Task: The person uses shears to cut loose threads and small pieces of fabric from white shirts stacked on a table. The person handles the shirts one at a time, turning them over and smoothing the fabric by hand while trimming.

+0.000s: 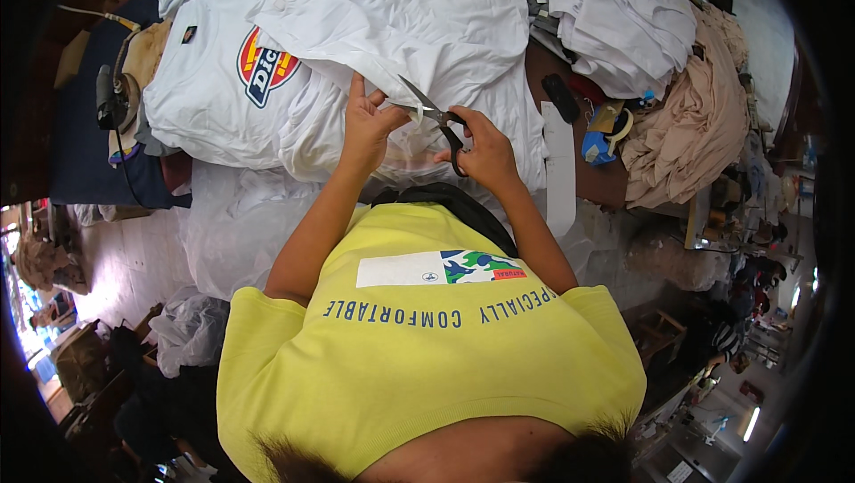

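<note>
My right hand (485, 152) grips the black handles of a pair of scissors (434, 115), whose open blades point up and left at a small white tag. My left hand (367, 123) pinches that tag and the edge of a white T-shirt (419, 29) lying in front of me. More white T-shirts with a red, yellow and blue chest print (265, 66) are stacked to the left. I wear a yellow shirt.
A pile of white garments (623, 16) and a heap of beige fabric (699, 118) lie at the right. A white paper strip (559, 167) and small tools lie on the brown table. A clothes iron (111, 96) sits at the left. Plastic bags hang below the table edge.
</note>
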Demonstrator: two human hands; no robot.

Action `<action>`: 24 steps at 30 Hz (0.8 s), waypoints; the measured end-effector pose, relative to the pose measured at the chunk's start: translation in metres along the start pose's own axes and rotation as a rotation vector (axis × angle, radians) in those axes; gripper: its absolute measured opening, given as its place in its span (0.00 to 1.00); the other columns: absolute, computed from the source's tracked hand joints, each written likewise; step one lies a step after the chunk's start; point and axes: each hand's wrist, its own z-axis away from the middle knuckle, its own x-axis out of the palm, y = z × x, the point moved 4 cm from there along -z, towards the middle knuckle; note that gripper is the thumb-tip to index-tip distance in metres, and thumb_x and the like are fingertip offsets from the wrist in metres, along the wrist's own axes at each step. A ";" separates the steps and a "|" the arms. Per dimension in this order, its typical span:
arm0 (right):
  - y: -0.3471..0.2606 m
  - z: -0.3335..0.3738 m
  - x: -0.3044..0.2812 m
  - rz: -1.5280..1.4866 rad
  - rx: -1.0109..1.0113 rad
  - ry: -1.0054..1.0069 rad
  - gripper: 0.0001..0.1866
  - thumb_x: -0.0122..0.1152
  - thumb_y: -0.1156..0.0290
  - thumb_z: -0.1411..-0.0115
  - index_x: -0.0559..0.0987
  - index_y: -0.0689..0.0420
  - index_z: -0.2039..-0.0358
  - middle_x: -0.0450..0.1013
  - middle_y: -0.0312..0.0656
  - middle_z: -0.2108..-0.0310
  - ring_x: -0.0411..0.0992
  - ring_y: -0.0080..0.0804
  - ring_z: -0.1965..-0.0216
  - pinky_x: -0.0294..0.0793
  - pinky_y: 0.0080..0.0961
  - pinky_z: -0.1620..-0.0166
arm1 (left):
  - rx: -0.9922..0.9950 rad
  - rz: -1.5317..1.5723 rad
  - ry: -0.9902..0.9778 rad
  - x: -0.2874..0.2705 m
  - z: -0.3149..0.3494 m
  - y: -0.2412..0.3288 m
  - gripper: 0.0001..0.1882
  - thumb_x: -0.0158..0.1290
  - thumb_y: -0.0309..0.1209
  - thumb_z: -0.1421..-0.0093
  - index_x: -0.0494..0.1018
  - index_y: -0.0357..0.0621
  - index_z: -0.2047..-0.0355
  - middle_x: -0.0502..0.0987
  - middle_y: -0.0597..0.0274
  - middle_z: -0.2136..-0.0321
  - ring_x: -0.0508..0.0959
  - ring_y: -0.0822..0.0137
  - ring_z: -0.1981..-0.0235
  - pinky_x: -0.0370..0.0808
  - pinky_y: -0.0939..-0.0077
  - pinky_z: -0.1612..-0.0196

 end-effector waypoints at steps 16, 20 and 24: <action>0.006 0.013 0.000 -0.056 0.113 -0.054 0.36 0.72 0.55 0.67 0.70 0.51 0.55 0.70 0.39 0.71 0.69 0.32 0.74 0.70 0.27 0.70 | 0.001 -0.008 -0.006 0.002 -0.001 0.000 0.48 0.55 0.14 0.54 0.38 0.46 0.38 0.71 0.50 0.59 0.77 0.65 0.65 0.76 0.76 0.64; 0.003 0.010 0.000 -0.028 0.066 -0.020 0.38 0.73 0.54 0.67 0.69 0.51 0.54 0.70 0.39 0.69 0.68 0.33 0.73 0.70 0.28 0.70 | -0.004 -0.020 0.000 0.005 0.002 -0.001 0.49 0.54 0.14 0.54 0.37 0.46 0.38 0.71 0.49 0.58 0.77 0.65 0.65 0.76 0.75 0.64; 0.006 0.009 0.001 -0.039 0.108 -0.034 0.37 0.73 0.56 0.68 0.70 0.51 0.55 0.70 0.39 0.70 0.68 0.32 0.75 0.69 0.27 0.71 | 0.000 -0.019 0.002 0.005 0.000 0.000 0.50 0.54 0.13 0.54 0.36 0.47 0.37 0.69 0.48 0.57 0.78 0.65 0.65 0.76 0.76 0.64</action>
